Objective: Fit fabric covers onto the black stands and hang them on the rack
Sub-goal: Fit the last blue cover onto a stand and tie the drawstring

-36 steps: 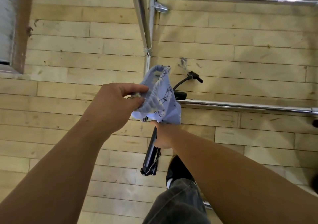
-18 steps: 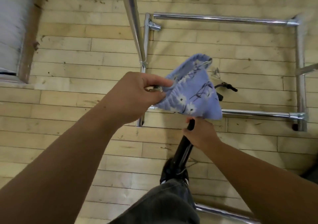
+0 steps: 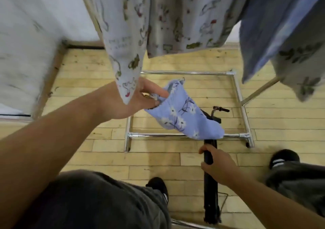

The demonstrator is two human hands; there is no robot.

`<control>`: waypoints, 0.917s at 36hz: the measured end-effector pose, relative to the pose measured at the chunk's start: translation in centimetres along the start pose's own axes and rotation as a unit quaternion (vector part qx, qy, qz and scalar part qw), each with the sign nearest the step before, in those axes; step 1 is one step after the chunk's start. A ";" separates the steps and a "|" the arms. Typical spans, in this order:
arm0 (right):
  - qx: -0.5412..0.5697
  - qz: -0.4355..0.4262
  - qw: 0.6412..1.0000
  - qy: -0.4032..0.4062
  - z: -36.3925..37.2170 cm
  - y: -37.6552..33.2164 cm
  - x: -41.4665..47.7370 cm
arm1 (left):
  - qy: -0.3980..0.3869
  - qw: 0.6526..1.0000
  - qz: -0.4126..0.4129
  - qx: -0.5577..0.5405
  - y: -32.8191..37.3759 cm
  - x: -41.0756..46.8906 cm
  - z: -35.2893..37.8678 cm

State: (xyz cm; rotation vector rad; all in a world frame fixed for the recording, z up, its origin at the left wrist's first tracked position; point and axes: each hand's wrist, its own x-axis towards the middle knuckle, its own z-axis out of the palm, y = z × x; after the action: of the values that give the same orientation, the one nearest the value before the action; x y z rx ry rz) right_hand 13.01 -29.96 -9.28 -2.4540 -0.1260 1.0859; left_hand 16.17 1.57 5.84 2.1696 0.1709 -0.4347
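The left grip (image 3: pixel 135 98) pinches the gathered opening of the light-blue flowered fabric cover (image 3: pixel 182 118), whose lower end lies over the top of the black folded metal stand (image 3: pixel 210 198). The right grip (image 3: pixel 218 165) is curled round that stand's shaft just below the cover, above the chrome tube rack base (image 3: pixel 184 73).

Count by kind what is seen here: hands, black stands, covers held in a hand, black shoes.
Hands: 2 (left hand, right hand)
Black stands: 1 (black stand)
Held covers: 1 (blue flowered cover)
Black shoes: 2 (left shoe, right shoe)
Total: 6
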 end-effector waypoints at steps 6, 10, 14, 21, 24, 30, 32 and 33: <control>0.022 -0.027 0.998 0.052 -2.0 1.4 -5.4 | 0.013 0.999 0.013 -0.043 6.4 -4.2 2.7; 0.051 -0.046 0.994 0.080 -3.1 2.4 -8.6 | 0.035 0.996 -0.005 -0.084 9.2 -7.8 6.7; 0.089 -0.070 0.987 0.113 -3.6 3.9 -11.7 | 0.095 0.987 -0.029 -0.123 10.1 -11.3 10.4; 0.109 -0.098 0.976 0.160 -3.3 6.9 -17.0 | 0.125 0.980 -0.058 -0.140 11.4 -15.9 14.5; 0.124 -0.098 0.974 0.161 -3.0 7.8 -18.7 | 0.159 0.973 -0.041 -0.159 11.0 -16.5 15.3; 0.165 -0.121 0.968 0.148 -2.5 7.7 -20.2 | 0.188 0.974 -0.063 -0.114 7.0 -16.1 17.8; 0.167 -0.131 0.966 0.146 -2.4 7.2 -20.3 | 0.183 0.975 -0.072 -0.105 6.0 -16.0 18.3; 0.167 -0.134 0.966 0.146 -2.4 6.9 -20.2 | 0.179 0.976 -0.074 -0.096 5.6 -15.8 18.6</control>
State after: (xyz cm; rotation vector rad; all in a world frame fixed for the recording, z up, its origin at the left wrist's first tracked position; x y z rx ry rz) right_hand 0.26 -42.25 2.87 -2.1837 -0.1619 0.5688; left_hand -1.52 -16.13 5.84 2.0337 0.5539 -0.0985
